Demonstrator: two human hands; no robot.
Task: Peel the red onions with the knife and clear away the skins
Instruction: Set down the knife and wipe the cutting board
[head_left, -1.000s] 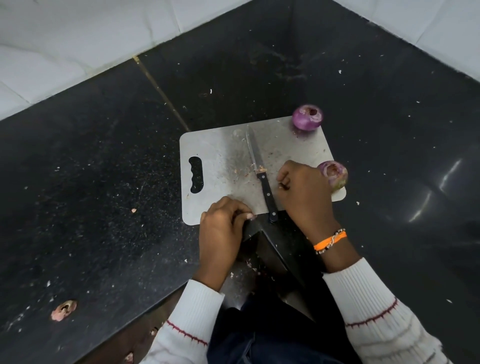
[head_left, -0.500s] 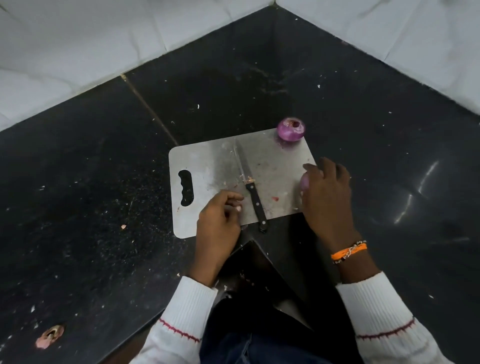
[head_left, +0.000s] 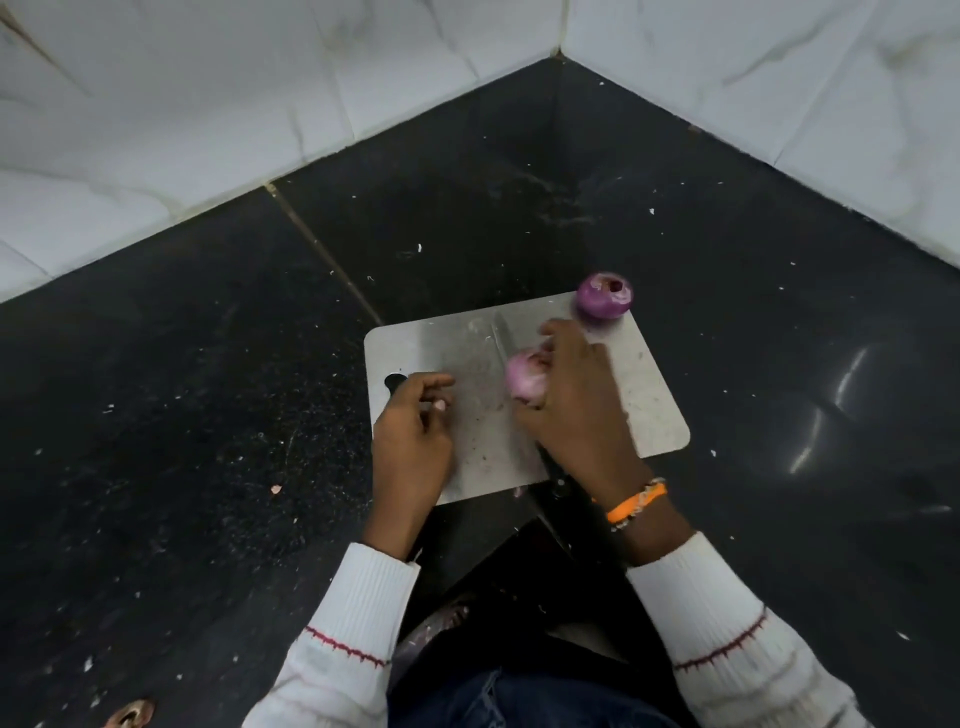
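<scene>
Curled around a pale, peeled-looking red onion, the right hand holds it from above and from its right side, fingers wrapped over the top and thumb underneath, so only the onion's left face shows. That onion sits over the middle of the cutting board; motion blur makes it hard to say whether it rests on the board or is just lifted off it.

A second onion, darker purple with its cut top facing up, stands at the far right corner of the board, just beyond the right hand's fingertips and apart from them. The knife lies on the board under the right wrist with its dark handle pointing back toward the person and its blade running away (mostly hidden by the hand and the held onion), so its long axis goes near to far.

The left hand rests near the board's left edge beside the handle slot, fingers loosely curled and holding nothing that can be seen.

For the coming move, the handle lies nearer the person than the held onion and directly below the right wrist; that hand is nearer but occupied, so I judge the free left hand better placed to take something. A skin scrap lies on the dark countertop far to the left.
</scene>
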